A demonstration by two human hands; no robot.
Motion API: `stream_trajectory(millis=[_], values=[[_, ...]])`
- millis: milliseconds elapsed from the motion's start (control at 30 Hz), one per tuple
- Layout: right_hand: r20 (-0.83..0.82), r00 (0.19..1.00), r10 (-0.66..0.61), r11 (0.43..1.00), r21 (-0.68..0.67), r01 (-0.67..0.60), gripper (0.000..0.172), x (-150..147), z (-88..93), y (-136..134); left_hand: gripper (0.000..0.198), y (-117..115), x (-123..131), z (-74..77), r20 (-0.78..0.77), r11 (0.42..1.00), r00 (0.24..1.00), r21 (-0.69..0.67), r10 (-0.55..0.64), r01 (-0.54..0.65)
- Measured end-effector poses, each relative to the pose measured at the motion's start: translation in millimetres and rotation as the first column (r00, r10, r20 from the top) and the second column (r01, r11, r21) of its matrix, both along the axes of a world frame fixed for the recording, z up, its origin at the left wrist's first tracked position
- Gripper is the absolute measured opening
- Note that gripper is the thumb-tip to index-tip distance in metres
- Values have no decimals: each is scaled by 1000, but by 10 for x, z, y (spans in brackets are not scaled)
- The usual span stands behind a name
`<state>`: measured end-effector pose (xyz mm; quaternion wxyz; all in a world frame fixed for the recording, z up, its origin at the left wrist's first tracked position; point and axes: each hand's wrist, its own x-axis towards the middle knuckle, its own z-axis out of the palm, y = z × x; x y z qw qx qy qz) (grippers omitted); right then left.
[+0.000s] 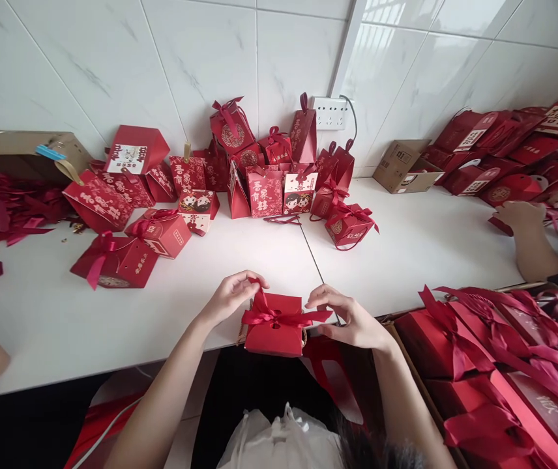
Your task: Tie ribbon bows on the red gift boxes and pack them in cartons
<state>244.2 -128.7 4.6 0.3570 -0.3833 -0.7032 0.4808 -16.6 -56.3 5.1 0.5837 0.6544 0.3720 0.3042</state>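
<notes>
White clothing [279,446] fronts the table edge [88,369], left hand [231,298] pinching ribbon [293,320] on a box [275,342], right hand [350,319] spread.

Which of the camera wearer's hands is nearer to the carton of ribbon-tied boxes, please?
Right. The right hand is just left of the carton; the left hand is farther off, at the red gift box's left side, holding its ribbon.

Left hand [234,296] pinching end of red ribbon [298,320]; right hand [350,318] half-curled, just beside ribbon's other end. Ribbon lies across red gift box [274,342] at edge of white table [416,241]. Decorated gift boxes [266,192] behind, near power strip [329,114]. Ribbon pile [12,212] far left. Right: ribboned boxes in carton [412,365], co-worker's hand [518,216] beyond.
</notes>
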Motion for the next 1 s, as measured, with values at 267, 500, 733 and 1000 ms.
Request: stream_trajectory(millis=[267,500,733,1000], values=[[-127,950,-287,958,-21,286,23,-287,43,89,20,72,150,0,-104,990,987,-50,124,-129],[-147,926,-348,911,-288,296,36,-512,13,402,17,33,173,-63,-98,970,971,-91,217,-225],[-209,957,-203,848,-525,65,34,-539,-166,636,20,16,171,-120,-40,956,989,-253,141,-146],[-284,942,-179,767,-640,-47,33,-593,-288,628,15,22,144,-252,133,902,991,-427,-11,68]])
